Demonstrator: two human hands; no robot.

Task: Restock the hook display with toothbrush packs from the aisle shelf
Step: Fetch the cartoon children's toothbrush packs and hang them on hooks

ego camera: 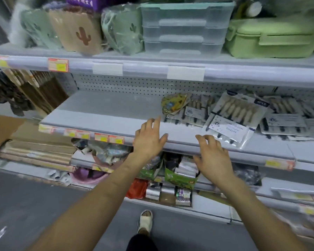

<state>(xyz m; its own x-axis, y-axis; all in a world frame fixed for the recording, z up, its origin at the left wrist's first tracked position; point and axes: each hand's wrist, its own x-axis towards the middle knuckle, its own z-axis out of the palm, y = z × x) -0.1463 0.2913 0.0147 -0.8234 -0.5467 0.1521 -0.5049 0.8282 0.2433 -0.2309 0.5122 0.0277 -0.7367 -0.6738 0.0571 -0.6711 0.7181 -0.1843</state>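
While reaching toward the aisle shelf (101, 113) in the head view, held nothing in either hand. Poised the left hand (150, 140) over the shelf's front edge, fingers (157, 124) straight and spread apart, aimed at bare shelf just left of a yellow pouch (174, 104). Set the right hand (213, 156) lower and further right, fingers apart and loosely bent, near the bottom corner of the front toothbrush pack (237, 115); could not tell contact with that pack. Found the front toothbrush pack propped at a tilt on a loose pile of packs (288, 115), leaning toward the shelf lip. Found the pile spread across the right half of the shelf, in front of the pegboard (134, 84). Saw no hook display anywhere in this view.

Judged as the reach before a first pick. Likely fault: catching only the corner of the glossy, probably slippery wrapper and tipping the pack off the lip onto the lower shelves (170, 178) or the floor (43, 205). Second fault: dragging neighbouring packs forward with the tilted one, owing to the overlapping stack. Third fault: closing the left hand on the yellow pouch rather than a pack. Best avoided by a full pinch across the card, lifted clear before drawing back.
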